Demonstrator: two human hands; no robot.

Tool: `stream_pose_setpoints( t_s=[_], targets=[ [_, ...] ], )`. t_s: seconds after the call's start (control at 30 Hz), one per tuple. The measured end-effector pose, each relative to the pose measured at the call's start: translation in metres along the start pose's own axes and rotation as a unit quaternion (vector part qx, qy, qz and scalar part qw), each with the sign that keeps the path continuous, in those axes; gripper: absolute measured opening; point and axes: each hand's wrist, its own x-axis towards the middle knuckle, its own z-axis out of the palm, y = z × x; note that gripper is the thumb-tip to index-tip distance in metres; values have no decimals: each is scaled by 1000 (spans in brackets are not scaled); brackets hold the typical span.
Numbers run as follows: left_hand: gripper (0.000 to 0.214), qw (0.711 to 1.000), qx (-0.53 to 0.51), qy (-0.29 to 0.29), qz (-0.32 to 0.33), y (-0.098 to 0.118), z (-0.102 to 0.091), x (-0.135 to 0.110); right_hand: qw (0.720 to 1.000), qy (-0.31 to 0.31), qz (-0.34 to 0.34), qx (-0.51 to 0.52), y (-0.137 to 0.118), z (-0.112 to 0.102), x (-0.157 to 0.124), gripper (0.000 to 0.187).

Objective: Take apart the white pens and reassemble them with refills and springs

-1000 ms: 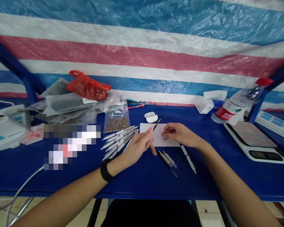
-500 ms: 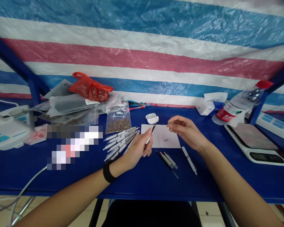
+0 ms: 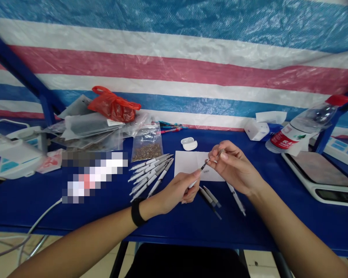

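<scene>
My left hand (image 3: 185, 189) is closed around a white pen (image 3: 193, 184), whose dark, thin front end (image 3: 204, 165) points up to the right. At that end, the fingers of my right hand (image 3: 234, 166) are pinched together; a tiny greyish piece seems to show between them, too small to name. Both hands hover over a white sheet of paper (image 3: 184, 160) bearing a small dark mark or piece. Several white pens (image 3: 152, 173) lie fanned out left of my left hand. Grey pen tip sections (image 3: 211, 196) and a dark refill (image 3: 216, 212) rest below the paper, beside another white pen (image 3: 237, 200).
A clear bag of small brownish pieces (image 3: 146, 151) lies behind the fanned pens. Beyond the paper sits an open white case (image 3: 189, 144). A bottle (image 3: 304, 125) and a scale (image 3: 321, 173) stand right; a red bag (image 3: 114, 106) tops plastic bags at left.
My left hand has moved right with the pen, tilting it lower. My right hand's fingers have come together at the pen's front end. The view has shifted slightly.
</scene>
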Motion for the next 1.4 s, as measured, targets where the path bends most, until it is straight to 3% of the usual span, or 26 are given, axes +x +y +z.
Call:
stream_pose_setpoints(
  t_s=[0.27,0.53,0.73,1.2,1.4],
  targets=[
    [64,1000,10,-12,9,2,0,-2,999,-26,-6,-47,7,-1,0,23],
    [66,1000,11,-10,2,3,-1,-2,1000,-13,-10,12,6,3,1,23],
    [65,1000,-1,-18,11,2,-2,-2,996,-62,-23,57,9,3,2,15],
    [65,1000,4,8,1,4,-4,-1,997,-37,-64,-32,14,4,4,17],
    [66,1000,6,7,3,3,-4,0,998,-37,-33,-44,14,2,4,16]
  ],
)
